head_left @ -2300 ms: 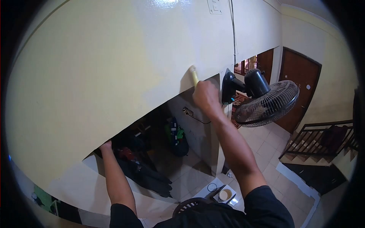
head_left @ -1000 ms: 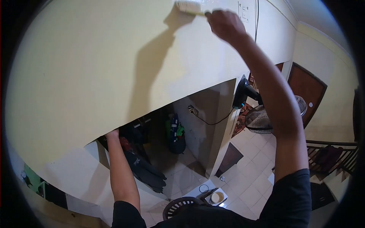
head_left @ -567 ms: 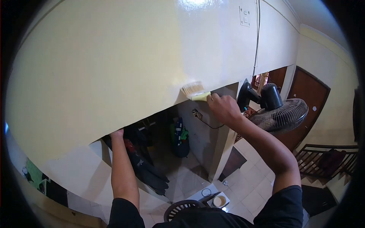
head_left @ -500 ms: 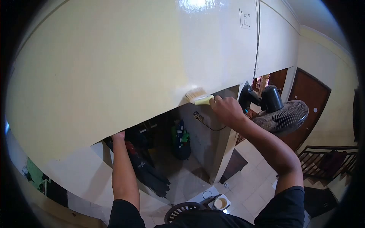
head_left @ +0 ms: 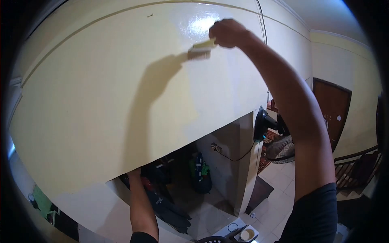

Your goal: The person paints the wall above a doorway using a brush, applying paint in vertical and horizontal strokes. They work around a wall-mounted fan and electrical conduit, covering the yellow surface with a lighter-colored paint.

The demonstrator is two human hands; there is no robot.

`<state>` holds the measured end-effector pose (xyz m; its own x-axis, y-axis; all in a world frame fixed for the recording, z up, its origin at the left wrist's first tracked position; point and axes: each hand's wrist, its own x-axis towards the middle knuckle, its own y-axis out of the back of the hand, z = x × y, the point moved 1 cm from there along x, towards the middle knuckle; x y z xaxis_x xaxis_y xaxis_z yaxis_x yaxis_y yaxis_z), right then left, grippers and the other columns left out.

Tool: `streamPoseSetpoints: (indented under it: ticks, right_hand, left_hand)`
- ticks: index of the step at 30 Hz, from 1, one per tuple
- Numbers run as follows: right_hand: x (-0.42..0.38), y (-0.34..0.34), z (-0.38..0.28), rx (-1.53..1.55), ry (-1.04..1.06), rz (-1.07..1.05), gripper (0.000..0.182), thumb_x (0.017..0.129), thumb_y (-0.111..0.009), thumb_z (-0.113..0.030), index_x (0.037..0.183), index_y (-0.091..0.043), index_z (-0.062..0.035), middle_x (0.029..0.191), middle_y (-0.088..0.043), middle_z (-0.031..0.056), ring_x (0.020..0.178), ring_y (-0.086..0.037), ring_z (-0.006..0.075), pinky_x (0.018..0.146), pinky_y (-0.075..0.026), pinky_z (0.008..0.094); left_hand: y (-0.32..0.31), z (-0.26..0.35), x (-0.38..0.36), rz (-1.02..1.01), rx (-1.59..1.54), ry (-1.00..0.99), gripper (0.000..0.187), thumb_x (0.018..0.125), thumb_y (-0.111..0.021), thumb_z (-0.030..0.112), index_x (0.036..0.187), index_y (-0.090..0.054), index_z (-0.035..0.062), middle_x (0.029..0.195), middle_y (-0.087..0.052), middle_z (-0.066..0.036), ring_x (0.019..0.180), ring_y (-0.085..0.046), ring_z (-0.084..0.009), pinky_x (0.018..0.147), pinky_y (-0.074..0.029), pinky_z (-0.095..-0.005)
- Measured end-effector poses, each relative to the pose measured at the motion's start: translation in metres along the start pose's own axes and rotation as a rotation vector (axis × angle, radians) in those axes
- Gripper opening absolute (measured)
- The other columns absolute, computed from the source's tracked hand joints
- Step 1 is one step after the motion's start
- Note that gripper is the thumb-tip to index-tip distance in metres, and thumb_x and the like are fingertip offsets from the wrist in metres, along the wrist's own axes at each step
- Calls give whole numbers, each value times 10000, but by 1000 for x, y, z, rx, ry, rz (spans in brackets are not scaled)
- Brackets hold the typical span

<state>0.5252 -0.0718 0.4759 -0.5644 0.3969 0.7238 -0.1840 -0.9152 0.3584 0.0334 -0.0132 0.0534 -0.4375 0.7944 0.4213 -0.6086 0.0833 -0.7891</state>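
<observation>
A black wall fan [head_left: 275,135] hangs on the pillar edge, its cord looping left to a socket [head_left: 216,148] in the recess. Left of the fan and lower, a green-and-blue bag [head_left: 200,174] leans in the dark nook. Right of the fan stands a brown door [head_left: 333,109]. Below it, on the tiled floor, sits a small paint cup [head_left: 245,234].

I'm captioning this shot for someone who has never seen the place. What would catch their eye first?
First, the raised right hand pressing a paintbrush against the glossy pale yellow wall near the top, with the arm's dark shadow falling across the paint to its left. Next, the left hand gripping the wall's lower edge above a dark opening. At lower right, a black wall fan shows behind the arm.
</observation>
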Motion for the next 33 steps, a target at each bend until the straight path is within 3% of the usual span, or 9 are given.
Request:
streamPoseSetpoints:
  ticks: [2,4,6,12,13,18,26,28,33]
  right_hand:
    - [20,24,15,-24,-132,-75,249,772,-713,-205,1009,-678,-138,961,-677,82,936,-640,264,806,-512,401]
    - [27,39,31,-55,-129,73,202,803,-662,-175,998,-675,-126,933,-679,96,915,-649,280,798,-521,409]
    - [35,63,31,24,-338,103,167,818,-537,-69,831,-700,-98,837,-689,129,813,-675,296,716,-540,419]
    - [80,46,41,-151,-421,183,134,784,-606,-147,839,-702,-71,886,-699,125,823,-675,284,714,-538,408]
    - [79,43,38,-84,-369,187,194,841,-583,-145,1010,-676,-126,899,-678,123,871,-660,296,770,-534,421]
    - [67,33,13,-27,-395,119,249,853,-493,-56,993,-692,-109,975,-678,106,966,-652,281,798,-548,408]
    - [-34,-15,-56,61,-159,45,167,819,-508,-107,844,-669,-75,885,-671,130,836,-662,302,725,-542,405]
    - [-69,-26,-78,103,-93,-48,172,871,-484,-94,956,-633,-85,804,-631,117,736,-656,299,656,-529,423]
    - [-145,-44,-129,188,21,-339,122,807,-531,-79,847,-642,-48,754,-645,131,708,-669,302,640,-543,417]
  left_hand:
    - [0,1,1,1,1,-10,560,962,-366,481,1381,-400,110,1369,-470,-99,1228,-482,-291,994,-441,-457]
    - [-4,0,2,-2,-7,-25,560,962,-366,481,1379,-402,109,1366,-473,-99,1226,-484,-290,992,-443,-456]
    - [-7,1,6,-3,-18,-38,559,962,-367,480,1378,-404,109,1363,-476,-99,1224,-486,-289,990,-445,-455]
    - [-4,1,4,0,-35,-68,558,962,-369,480,1374,-409,106,1354,-485,-100,1217,-492,-287,984,-451,-453]
    - [-1,5,4,-3,-37,-73,558,962,-369,480,1373,-410,105,1352,-486,-100,1216,-493,-286,983,-452,-452]
    - [-3,2,0,6,-25,-65,557,961,-370,479,1370,-414,103,1344,-493,-101,1211,-498,-284,977,-457,-450]
    - [-9,-2,5,10,-27,-36,555,961,-373,478,1364,-420,99,1332,-504,-102,1202,-507,-281,969,-466,-447]
    - [-1,-1,2,4,-34,-33,555,961,-373,478,1363,-422,99,1329,-507,-102,1200,-509,-280,967,-468,-446]
    - [8,-3,-2,-30,-22,-9,554,961,-375,478,1359,-426,96,1321,-514,-103,1195,-514,-279,962,-473,-444]
